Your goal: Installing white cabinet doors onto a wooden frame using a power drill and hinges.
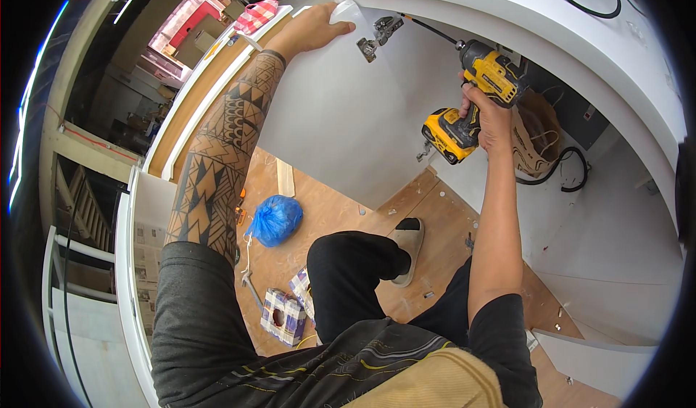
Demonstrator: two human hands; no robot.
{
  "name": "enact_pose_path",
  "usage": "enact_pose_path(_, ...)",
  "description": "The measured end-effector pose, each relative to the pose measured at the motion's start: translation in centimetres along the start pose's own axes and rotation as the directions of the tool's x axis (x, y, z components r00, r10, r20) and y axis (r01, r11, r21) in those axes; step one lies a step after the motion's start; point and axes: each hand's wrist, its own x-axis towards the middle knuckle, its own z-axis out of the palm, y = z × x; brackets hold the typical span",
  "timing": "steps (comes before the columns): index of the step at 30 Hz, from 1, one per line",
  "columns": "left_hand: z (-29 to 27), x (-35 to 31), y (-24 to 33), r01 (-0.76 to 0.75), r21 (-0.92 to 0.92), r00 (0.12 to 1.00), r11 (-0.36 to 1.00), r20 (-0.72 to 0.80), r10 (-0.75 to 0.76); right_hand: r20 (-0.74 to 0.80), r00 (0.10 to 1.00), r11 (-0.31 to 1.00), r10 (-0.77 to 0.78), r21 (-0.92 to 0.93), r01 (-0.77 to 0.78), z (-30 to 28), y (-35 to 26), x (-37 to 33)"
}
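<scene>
My left hand (319, 31) grips the upper edge of a white cabinet door (326, 110), its thumb lying over the near face. A metal hinge (378, 38) is fixed near that door's top corner. My right hand (489, 121) is wrapped round the handle of a yellow and black cordless impact driver (493, 74). The driver's long bit (431, 27) points left toward the cabinet, with its tip just past the hinge; whether it touches a screw is too small to tell. Another hinge (424, 150) shows lower on the door, beside the driver's battery.
Inside the white cabinet (580, 241) stand a brown paper bag (535, 136) and a black hose (576, 172). On the wooden floor lie a tied blue plastic bag (275, 221), a checkered box (283, 316) and scattered debris. A red checkered cloth (256, 15) rests at the upper left.
</scene>
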Motion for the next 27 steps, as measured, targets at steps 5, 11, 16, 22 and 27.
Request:
enact_pose_path(5, -0.1, -0.1, -0.1, -0.023, 0.04, 1.0, 0.999, -0.006, 0.023, 0.04, 0.997, 0.998, 0.067, -0.021, -0.066, 0.3, 0.1, 0.1)
enact_pose_path(11, 0.0, 0.1, 0.4, 0.002, 0.049, 1.0, 0.999, -0.014, -0.001, 0.044, 0.996, 0.996, 0.079, -0.048, -0.077, 0.0, -0.1, 0.4)
enact_pose_path(16, 0.0, 0.0, 0.4, 0.01, 0.028, 1.0, 1.0, -0.011, -0.01, 0.061, 0.993, 0.993, 0.096, -0.076, -0.092, -0.6, 0.0, 1.1)
enact_pose_path(22, 0.0, -0.1, 0.4, 0.049, 0.054, 0.999, 0.997, -0.005, -0.049, 0.056, 0.994, 0.991, 0.097, -0.094, -0.091, -0.1, -0.4, 1.5)
enact_pose_path(27, 0.2, 0.1, 0.7, 0.058, 0.068, 0.998, 0.996, -0.009, -0.057, 0.064, 0.995, 0.993, 0.073, -0.1, -0.067, -0.1, -0.1, 1.8)
